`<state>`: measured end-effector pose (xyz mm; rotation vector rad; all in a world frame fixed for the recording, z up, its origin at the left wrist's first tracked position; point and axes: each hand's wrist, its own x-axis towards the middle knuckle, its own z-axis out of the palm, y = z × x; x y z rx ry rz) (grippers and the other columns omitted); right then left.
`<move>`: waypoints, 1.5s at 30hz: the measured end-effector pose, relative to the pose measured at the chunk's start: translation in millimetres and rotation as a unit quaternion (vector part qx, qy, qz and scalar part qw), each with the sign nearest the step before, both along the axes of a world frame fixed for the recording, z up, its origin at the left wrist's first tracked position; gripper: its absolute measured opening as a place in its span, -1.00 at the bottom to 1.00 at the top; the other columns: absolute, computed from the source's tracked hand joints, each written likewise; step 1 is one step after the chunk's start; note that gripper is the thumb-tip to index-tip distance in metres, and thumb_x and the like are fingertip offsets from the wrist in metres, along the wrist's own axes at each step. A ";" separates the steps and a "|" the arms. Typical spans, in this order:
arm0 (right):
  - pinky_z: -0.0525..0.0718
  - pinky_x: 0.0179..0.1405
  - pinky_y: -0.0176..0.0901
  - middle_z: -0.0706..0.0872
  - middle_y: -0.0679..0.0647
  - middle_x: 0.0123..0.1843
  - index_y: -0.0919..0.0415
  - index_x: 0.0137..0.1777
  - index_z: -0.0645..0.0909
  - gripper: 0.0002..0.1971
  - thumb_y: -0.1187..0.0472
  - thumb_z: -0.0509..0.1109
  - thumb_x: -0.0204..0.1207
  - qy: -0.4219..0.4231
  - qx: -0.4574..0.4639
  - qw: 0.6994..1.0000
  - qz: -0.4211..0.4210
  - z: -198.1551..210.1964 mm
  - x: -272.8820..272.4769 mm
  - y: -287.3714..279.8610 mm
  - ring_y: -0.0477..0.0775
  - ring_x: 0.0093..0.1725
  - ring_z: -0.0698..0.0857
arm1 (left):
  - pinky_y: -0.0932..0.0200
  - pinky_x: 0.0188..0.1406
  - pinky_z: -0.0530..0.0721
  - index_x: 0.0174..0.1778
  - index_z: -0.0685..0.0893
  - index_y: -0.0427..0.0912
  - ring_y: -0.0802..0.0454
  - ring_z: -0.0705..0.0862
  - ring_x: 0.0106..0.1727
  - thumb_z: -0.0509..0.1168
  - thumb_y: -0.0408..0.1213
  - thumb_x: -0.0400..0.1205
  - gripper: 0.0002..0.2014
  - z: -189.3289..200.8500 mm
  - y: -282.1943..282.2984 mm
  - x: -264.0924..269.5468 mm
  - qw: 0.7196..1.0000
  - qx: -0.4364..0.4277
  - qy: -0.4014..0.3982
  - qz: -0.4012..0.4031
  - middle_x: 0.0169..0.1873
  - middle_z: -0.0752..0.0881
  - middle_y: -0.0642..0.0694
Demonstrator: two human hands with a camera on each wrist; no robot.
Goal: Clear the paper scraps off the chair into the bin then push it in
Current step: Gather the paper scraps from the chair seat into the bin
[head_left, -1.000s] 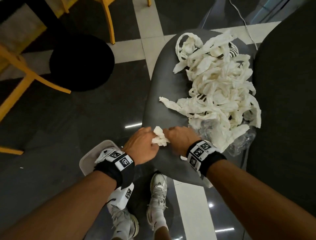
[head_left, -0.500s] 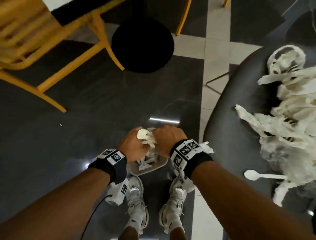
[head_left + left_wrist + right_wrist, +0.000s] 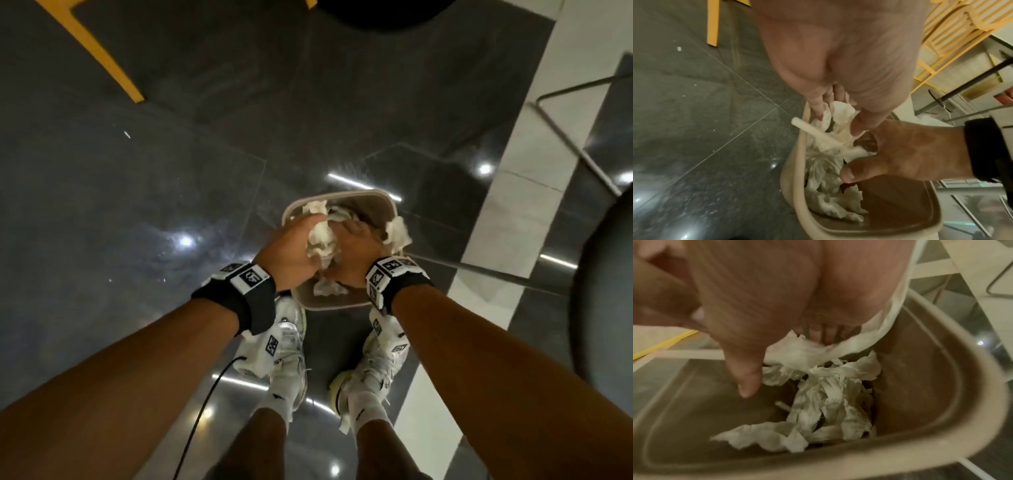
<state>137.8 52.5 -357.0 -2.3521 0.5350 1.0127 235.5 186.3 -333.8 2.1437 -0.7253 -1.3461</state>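
Note:
A beige bin [image 3: 342, 197] stands on the dark floor in front of my shoes, with white paper scraps [image 3: 828, 402] lying in it. Both hands are together over its mouth. My left hand [image 3: 308, 236] holds a wad of paper scraps [image 3: 320, 240] between fingers and thumb, and a white plastic stick [image 3: 816, 133] pokes out below it. My right hand [image 3: 352, 236] reaches into the bin, its fingers curled on a paper strip [image 3: 803, 350]. One scrap [image 3: 397, 229] hangs over the bin's right rim. Only the edge of the dark chair seat [image 3: 606, 291] shows at the right.
The chair's thin metal legs [image 3: 575, 144] run across the floor right of the bin. A yellow chair leg [image 3: 102, 54] stands at the far left and a round black base [image 3: 387, 13] at the top. A black cable [image 3: 205, 404] hangs from my left wrist.
Both hands carried the wad of scraps from the chair seat leftward and down into the bin's mouth. The view swung down, so the scrap pile on the seat has left the picture.

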 end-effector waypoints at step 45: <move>0.49 0.46 0.04 0.43 0.01 0.49 0.03 0.47 0.51 -0.49 0.35 0.33 0.52 -0.098 -0.167 0.823 -0.534 295.6 -462.4 -208.2 0.18 0.44 0.39 | -0.32 0.45 0.41 0.74 0.00 0.14 -0.26 0.22 0.61 0.50 0.28 0.29 0.17 212.6 -305.5 -384.8 0.737 -0.105 -0.283 -0.605 0.70 0.14 -0.05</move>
